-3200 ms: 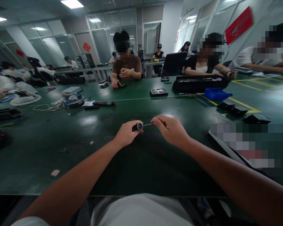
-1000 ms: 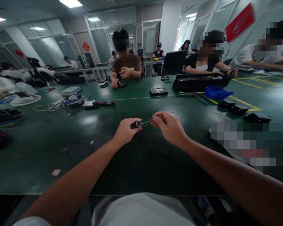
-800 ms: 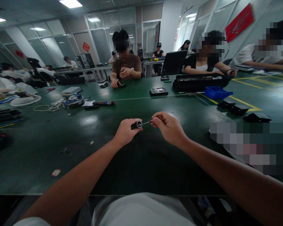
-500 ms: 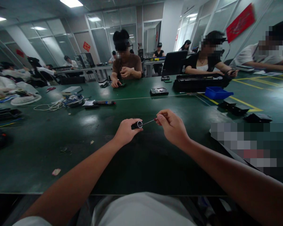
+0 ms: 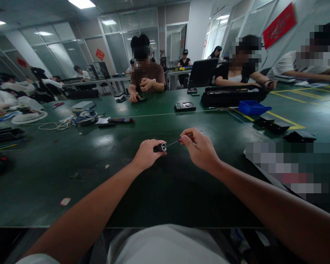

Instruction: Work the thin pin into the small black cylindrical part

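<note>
My left hand (image 5: 147, 153) is closed round a small black cylinder (image 5: 161, 147) whose pale-rimmed open end faces right. Its inside is too small to make out. In my right hand (image 5: 199, 146), pinched between thumb and fingers, is a thin screwdriver (image 5: 172, 143) with a reddish handle. The metal shaft points left and its tip meets the cylinder's open end; how deep it sits I cannot tell. Both hands are held over the green table (image 5: 181, 198).
Beyond my hands lie a hard drive (image 5: 185, 106), a blue tray (image 5: 253, 108) and several black parts (image 5: 299, 136). Cables (image 5: 84, 118) and a dark pen-shaped tool (image 5: 121, 120) are at left. A co-worker (image 5: 147, 77) sits across the table.
The screwdriver and my right hand have shifted slightly left, nearer the cylinder. The cylinder's open end has turned a little. Both hands keep their hold.
</note>
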The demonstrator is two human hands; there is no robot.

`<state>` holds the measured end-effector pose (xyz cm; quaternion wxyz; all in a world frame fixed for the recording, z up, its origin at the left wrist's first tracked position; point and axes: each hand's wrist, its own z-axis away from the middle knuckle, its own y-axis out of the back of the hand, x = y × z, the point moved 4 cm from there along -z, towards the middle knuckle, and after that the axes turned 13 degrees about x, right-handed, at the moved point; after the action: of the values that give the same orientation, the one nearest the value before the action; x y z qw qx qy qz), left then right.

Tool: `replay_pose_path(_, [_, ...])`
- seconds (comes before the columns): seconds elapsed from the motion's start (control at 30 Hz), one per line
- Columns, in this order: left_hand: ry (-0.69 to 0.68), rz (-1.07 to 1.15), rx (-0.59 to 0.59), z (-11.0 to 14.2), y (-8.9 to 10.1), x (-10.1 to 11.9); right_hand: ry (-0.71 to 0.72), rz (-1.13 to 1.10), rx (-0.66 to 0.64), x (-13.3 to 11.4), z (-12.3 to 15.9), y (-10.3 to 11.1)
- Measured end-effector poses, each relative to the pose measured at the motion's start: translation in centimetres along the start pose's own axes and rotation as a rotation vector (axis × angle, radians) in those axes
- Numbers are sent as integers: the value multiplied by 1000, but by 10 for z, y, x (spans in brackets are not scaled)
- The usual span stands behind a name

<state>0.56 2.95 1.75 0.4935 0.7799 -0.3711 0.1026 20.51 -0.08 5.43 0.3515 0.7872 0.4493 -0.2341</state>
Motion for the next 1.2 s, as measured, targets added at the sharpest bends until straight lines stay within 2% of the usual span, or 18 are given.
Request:
replay_pose_path(0.4, [44, -9, -60, 0, -2, 0, 25, 121, 31, 4, -3, 2])
replay_pose_path(0.73, [221, 276, 86, 0, 1, 2, 18, 111, 71, 5, -5, 4])
replay_pose_path(0.87, [241, 274, 3, 3, 2, 13, 12, 95, 94, 6, -6, 6])
replay_pose_path(1.0, [160, 149, -136, 8, -1, 31, 24, 97, 103, 5, -7, 7])
replay_pose_path(1.2, [-97, -16, -254, 16, -22, 49, 26, 103, 99, 4, -7, 6])
